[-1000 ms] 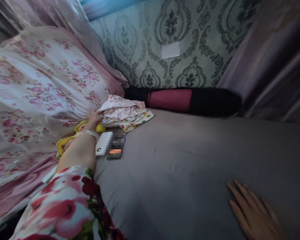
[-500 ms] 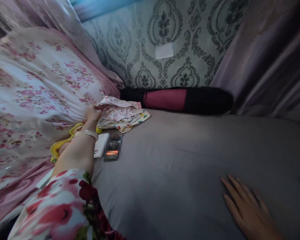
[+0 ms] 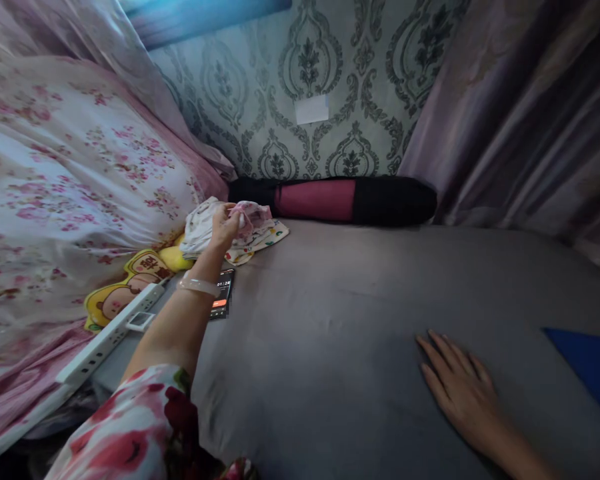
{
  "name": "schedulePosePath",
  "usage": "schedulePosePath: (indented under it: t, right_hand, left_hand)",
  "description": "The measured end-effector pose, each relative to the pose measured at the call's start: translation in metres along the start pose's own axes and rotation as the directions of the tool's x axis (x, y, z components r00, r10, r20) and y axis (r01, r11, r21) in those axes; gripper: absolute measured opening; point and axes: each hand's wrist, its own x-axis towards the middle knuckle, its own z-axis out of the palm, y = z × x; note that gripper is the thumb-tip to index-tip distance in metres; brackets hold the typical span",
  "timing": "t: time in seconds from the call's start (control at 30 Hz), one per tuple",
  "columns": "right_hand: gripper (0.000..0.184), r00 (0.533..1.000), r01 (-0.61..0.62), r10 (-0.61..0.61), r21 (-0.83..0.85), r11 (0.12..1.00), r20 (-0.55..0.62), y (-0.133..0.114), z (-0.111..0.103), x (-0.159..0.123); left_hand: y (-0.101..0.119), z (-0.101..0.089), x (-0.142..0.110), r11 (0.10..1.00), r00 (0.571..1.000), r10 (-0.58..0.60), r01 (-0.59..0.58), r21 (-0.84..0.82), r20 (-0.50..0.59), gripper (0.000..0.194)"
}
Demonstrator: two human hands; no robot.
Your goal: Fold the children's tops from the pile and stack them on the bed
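Observation:
A small pile of light printed cloths [image 3: 263, 241] lies on the grey bed sheet, below the floral curtain. My left hand [image 3: 225, 225] reaches into the pile, its fingers closed on a white and pink cloth [image 3: 250, 217] at the top. A phone [image 3: 223, 293] with a lit screen lies just in front of the pile, partly covered by my left wrist, which wears a pale bangle [image 3: 200, 286]. My right hand [image 3: 457, 383] rests flat on the grey sheet [image 3: 330, 320], fingers spread, holding nothing.
A long black and dark-red bolster [image 3: 315, 200] lies along the patterned wall. To the left are a yellow cartoon cushion [image 3: 115, 300] and a white power strip [image 3: 110, 333]. A blue flat thing [image 3: 587, 363] sits at the right. Curtains [image 3: 520, 133] hang on both sides.
My left hand has moved right, from the pile's left edge to over its top, folding the white cloth over. The view has shifted, showing more of the blue thing and the power strip.

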Motion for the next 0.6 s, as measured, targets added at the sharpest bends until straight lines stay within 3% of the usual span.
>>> schedulePosePath:
  t: [0.17,0.3,0.37,0.5,0.6]
  right_hand:
    - [0.059,0.999,-0.001,0.001,0.019,1.000,0.035,-0.004,-0.009,0.002]
    - [0.055,0.997,0.000,-0.003,0.039,0.999,0.075,-0.007,-0.023,0.015]
    - [0.050,0.996,0.012,-0.021,0.096,0.995,0.091,-0.013,-0.032,0.028]
    - [0.039,0.988,0.067,-0.113,0.355,0.933,0.109,-0.037,-0.048,0.066]
    - [0.042,0.992,0.094,-0.120,0.482,0.871,0.024,-0.063,-0.053,0.097]
  left_hand:
    - [0.025,0.038,-0.054,0.922,0.974,-0.086,0.157,-0.355,0.208,0.030]
    - [0.048,0.057,-0.104,0.869,0.909,-0.051,0.245,-0.430,0.414,0.033]
    - [0.060,0.063,-0.128,0.852,0.852,-0.008,0.280,-0.442,0.524,0.036]
    - [0.082,0.070,-0.166,0.856,0.784,-0.035,0.343,-0.386,0.619,0.037]
    - [0.100,0.069,-0.186,0.859,0.718,0.024,0.340,-0.382,0.695,0.034]
